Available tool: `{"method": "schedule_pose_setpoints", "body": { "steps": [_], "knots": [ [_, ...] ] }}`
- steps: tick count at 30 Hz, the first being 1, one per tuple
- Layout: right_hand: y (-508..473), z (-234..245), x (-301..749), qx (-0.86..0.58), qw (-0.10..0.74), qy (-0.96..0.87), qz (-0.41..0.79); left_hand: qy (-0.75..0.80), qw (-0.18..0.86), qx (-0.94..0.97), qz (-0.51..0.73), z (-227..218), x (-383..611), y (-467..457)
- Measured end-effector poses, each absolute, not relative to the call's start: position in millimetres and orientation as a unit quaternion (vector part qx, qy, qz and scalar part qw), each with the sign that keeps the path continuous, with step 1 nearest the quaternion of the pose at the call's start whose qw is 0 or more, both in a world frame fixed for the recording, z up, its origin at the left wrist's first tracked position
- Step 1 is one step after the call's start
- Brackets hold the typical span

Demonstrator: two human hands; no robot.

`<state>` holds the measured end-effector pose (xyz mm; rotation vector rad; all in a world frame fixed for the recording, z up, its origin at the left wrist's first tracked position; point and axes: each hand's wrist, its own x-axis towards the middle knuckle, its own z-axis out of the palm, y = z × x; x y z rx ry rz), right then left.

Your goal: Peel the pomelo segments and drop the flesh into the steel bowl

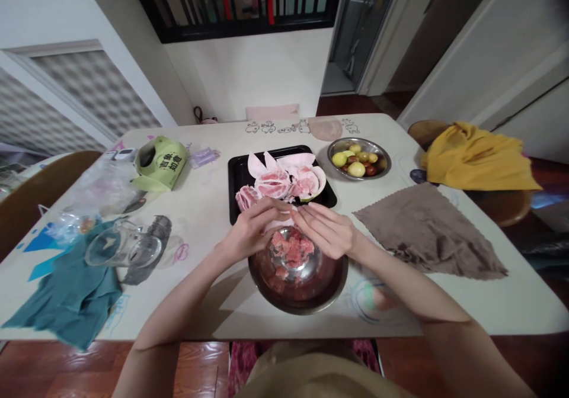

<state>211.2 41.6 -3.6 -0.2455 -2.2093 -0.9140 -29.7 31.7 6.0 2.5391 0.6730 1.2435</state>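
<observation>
My left hand [255, 225] and my right hand [329, 230] meet above a steel bowl [329, 285]. Between their closed fingers is a pale piece of pomelo [275, 225], largely covered by the fingers. Peeled pink pomelo flesh [293, 250] lies in the bottom of the bowl. Just beyond my hands, a black tray [237, 176] carries pomelo segments [273, 183] with pink flesh and white membrane. Pieces of thick rind [296, 161] rest at the tray's back, and a green-edged rind [319, 185] sits at its right.
A steel bowl of small fruit [355, 161] stands behind right. To the right lie a brown cloth [427, 232] and a yellow cloth [480, 158] over a chair. On the left are a glass pitcher [124, 247] on its side, a teal cloth [71, 291] and a green paper visor [162, 164].
</observation>
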Motion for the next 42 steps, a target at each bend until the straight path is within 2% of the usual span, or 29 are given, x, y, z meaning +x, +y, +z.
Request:
{"method": "schedule_pose_setpoints", "body": {
  "steps": [5, 12, 18, 22, 29, 35, 37, 42],
  "knots": [
    [30, 5, 217, -0.103, 0.342, -0.871, -0.338, 0.190, 0.120, 0.857, 0.463, 7, -31, 34],
    [18, 9, 219, -0.147, 0.388, -0.893, -0.177, 0.168, 0.141, 0.837, 0.502, 6, -36, 37],
    [38, 4, 219, -0.136, 0.488, -0.854, -0.119, 0.273, 0.140, 0.807, 0.505, -2, -48, 59],
    [44, -4, 213, -0.137, 0.464, -0.869, -0.101, 0.362, 0.112, 0.795, 0.473, -26, -52, 80],
    [52, -8, 213, -0.121, 0.474, -0.859, -0.155, 0.430, 0.100, 0.797, 0.412, -67, -61, 101],
    [53, -5, 211, -0.140, 0.482, -0.827, -0.253, 0.461, 0.093, 0.783, 0.407, -50, -58, 91],
    [53, -8, 210, -0.137, 0.502, -0.815, -0.255, 0.434, 0.126, 0.786, 0.421, -30, -51, 76],
    [52, -12, 208, -0.128, 0.479, -0.835, -0.238, 0.295, 0.417, 0.769, 0.384, 14, -31, 30]
  ]
}}
